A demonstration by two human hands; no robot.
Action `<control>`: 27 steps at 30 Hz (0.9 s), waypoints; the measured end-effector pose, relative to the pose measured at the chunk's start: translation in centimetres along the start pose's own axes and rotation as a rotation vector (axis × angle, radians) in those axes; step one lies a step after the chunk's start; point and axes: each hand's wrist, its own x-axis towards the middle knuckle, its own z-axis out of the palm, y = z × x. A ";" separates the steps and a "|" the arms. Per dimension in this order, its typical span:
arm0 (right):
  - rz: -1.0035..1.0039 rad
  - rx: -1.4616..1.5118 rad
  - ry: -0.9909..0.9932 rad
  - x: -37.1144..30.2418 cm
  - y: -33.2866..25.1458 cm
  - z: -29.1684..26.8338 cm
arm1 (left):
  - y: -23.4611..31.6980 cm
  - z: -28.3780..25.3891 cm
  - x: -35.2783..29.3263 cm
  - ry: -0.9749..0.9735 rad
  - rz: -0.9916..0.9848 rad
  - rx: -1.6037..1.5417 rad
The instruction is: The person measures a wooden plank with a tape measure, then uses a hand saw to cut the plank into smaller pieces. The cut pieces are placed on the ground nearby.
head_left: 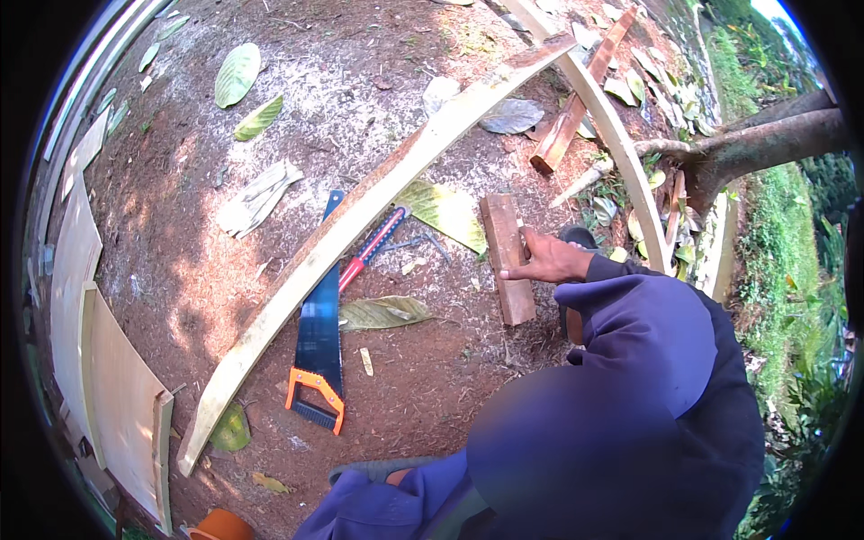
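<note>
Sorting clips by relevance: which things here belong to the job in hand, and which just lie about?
Job: brown block, at the right hand; probably the saw and pale plank, both unheld.
Lying about, seemingly: gloves; green leaf.

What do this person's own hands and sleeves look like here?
The right hand wears no glove, and no ring shows on it. A long, dark, plain-looking sleeve reaches about to the wrist. Beside it lies purple-blue cloth, probably a trouser leg. The left hand is out of view.
</note>
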 end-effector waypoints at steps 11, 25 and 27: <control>-0.378 0.231 0.002 4.3 3.6 -2.0 | 29.5 1.5 -20.0 -0.370 0.530 -0.013; -0.697 0.264 0.085 9.1 6.9 -7.3 | 62.8 -2.3 -48.7 -0.406 0.662 0.217; -0.766 0.263 0.094 8.9 6.8 -6.0 | 65.1 0.1 -49.1 -0.481 0.646 0.084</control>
